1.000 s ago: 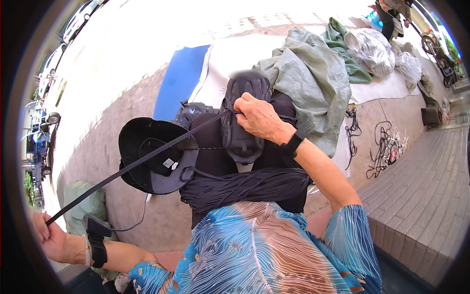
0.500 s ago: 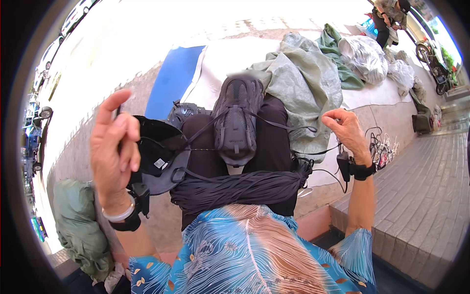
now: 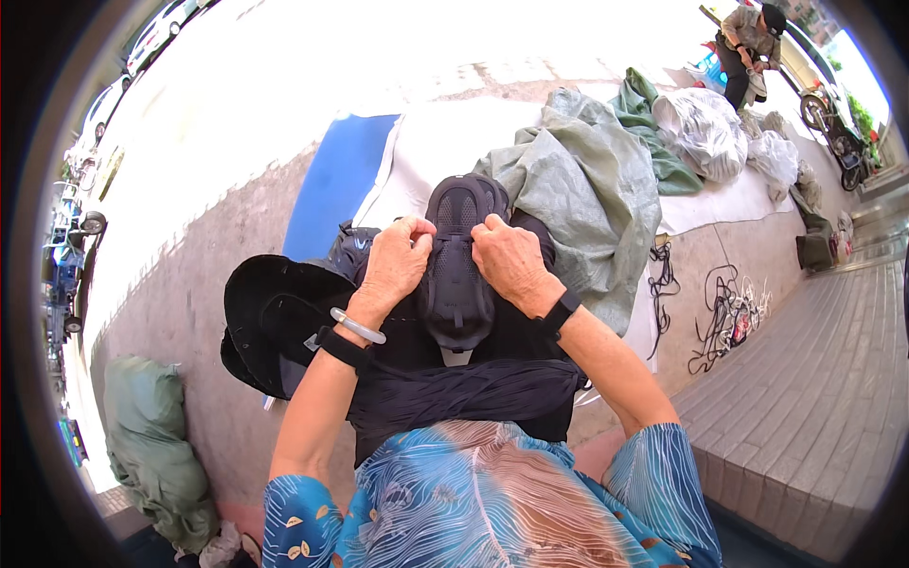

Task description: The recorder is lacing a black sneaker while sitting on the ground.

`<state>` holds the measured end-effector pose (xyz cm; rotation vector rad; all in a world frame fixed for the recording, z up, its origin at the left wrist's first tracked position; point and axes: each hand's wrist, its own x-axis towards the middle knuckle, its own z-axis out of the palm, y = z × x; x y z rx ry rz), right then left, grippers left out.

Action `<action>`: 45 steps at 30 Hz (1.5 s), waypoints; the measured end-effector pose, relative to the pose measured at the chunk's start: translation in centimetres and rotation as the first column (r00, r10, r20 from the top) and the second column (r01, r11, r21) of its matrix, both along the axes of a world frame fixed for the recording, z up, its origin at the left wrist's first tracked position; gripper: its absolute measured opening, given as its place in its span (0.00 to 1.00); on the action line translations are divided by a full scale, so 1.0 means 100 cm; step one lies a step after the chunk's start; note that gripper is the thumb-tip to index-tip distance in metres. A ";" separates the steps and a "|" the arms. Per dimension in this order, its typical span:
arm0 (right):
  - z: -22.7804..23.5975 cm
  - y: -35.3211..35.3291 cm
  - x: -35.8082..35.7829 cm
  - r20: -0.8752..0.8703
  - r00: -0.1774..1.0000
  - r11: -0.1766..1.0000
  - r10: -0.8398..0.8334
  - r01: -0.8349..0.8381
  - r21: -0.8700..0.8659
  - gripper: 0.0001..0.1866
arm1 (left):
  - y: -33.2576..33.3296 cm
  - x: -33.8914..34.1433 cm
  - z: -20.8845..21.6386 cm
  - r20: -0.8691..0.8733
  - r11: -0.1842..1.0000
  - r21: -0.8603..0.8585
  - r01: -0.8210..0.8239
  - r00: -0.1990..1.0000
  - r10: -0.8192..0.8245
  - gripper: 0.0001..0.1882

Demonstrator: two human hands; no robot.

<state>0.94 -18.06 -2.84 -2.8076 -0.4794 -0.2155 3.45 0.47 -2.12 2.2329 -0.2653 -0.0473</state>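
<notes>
A black mesh shoe (image 3: 458, 293) lies lengthwise on my lap between my knees, a small pull loop at its near end. My left hand (image 3: 398, 256) is closed in a pinch at the shoe's left side. On the opposite side my right hand (image 3: 511, 256) pinches too, its fingertips close to the left ones. A thin dark shoelace runs across the shoe between them; the ends are hidden by my fingers. Nearer to me, a thick bundle of black laces (image 3: 464, 393) lies across my thighs.
A black cap-like thing (image 3: 284, 327) sits by my left knee. Ahead spreads a white sheet with a blue part (image 3: 336, 180) and a grey-green tarp (image 3: 597, 189). Loose cords (image 3: 724, 322) lie right; a green sack (image 3: 151, 435) stands left. Another person (image 3: 748, 57) is at the far right.
Both hands have come in from far apart to the shoe's two sides. The long laces stretched out sideways before no longer show there.
</notes>
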 end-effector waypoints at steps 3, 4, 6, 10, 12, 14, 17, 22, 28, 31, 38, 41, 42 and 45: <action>-0.002 0.001 0.001 0.000 1.000 1.000 -0.006 0.006 0.008 0.05 | -0.005 -0.001 -0.010 0.016 0.998 0.066 -0.005 1.000 0.004 0.08; -0.003 0.002 0.002 0.007 1.000 1.000 -0.010 0.010 0.014 0.04 | -0.005 -0.001 -0.012 0.053 0.993 0.115 -0.001 0.999 -0.005 0.08; -0.004 0.005 0.003 0.011 1.000 1.000 -0.020 0.020 0.000 0.05 | -0.007 -0.001 -0.009 0.051 0.993 0.121 -0.001 0.999 -0.005 0.08; 0.002 0.009 0.006 0.007 1.000 1.000 0.007 -0.007 -0.017 0.04 | -0.010 -0.002 -0.005 0.117 0.982 0.186 0.017 0.992 -0.040 0.08; 0.002 0.011 0.008 0.008 1.000 1.000 0.014 -0.014 -0.017 0.04 | -0.013 -0.001 -0.004 0.161 0.976 0.214 0.029 0.985 -0.065 0.07; 0.002 0.010 0.010 0.003 1.000 1.000 0.018 -0.018 -0.019 0.05 | -0.015 -0.003 -0.004 0.166 0.958 0.284 0.034 0.983 -0.083 0.07; 0.011 0.009 0.022 0.105 0.968 0.958 0.229 -0.204 -0.201 0.07 | -0.016 -0.001 -0.004 0.184 0.945 0.317 0.087 0.971 -0.151 0.07; 0.021 0.009 0.022 0.005 0.991 0.977 0.131 -0.129 -0.172 0.08 | -0.021 0.002 -0.004 0.193 0.890 0.447 0.094 0.961 -0.198 0.05; -0.007 -0.013 -0.001 -0.145 0.985 0.906 -0.096 0.147 0.398 0.09 | -0.023 0.006 -0.004 0.228 0.913 0.390 0.119 0.948 -0.221 0.04; -0.013 -0.011 -0.001 -0.104 0.990 0.892 -0.096 0.132 0.432 0.07 | -0.022 0.007 -0.006 0.225 0.899 0.420 0.126 0.945 -0.237 0.05; -0.017 -0.003 0.000 -0.033 0.995 0.902 -0.090 0.095 0.422 0.05 | 0.008 0.014 -0.005 0.015 0.953 0.281 0.111 0.993 -0.120 0.07; -0.018 -0.004 0.000 -0.034 0.995 0.883 -0.090 0.095 0.460 0.05 | 0.004 0.013 -0.005 0.007 0.971 0.221 0.091 0.995 -0.095 0.08; -0.017 -0.005 -0.001 -0.034 0.996 0.883 -0.088 0.094 0.460 0.05 | 0.002 0.013 -0.004 -0.010 0.979 0.184 0.082 0.997 -0.082 0.09; -0.013 -0.005 -0.003 -0.055 0.994 0.903 -0.094 0.108 0.415 0.05 | 0.000 0.008 -0.007 0.082 0.994 0.096 0.049 0.995 -0.057 0.09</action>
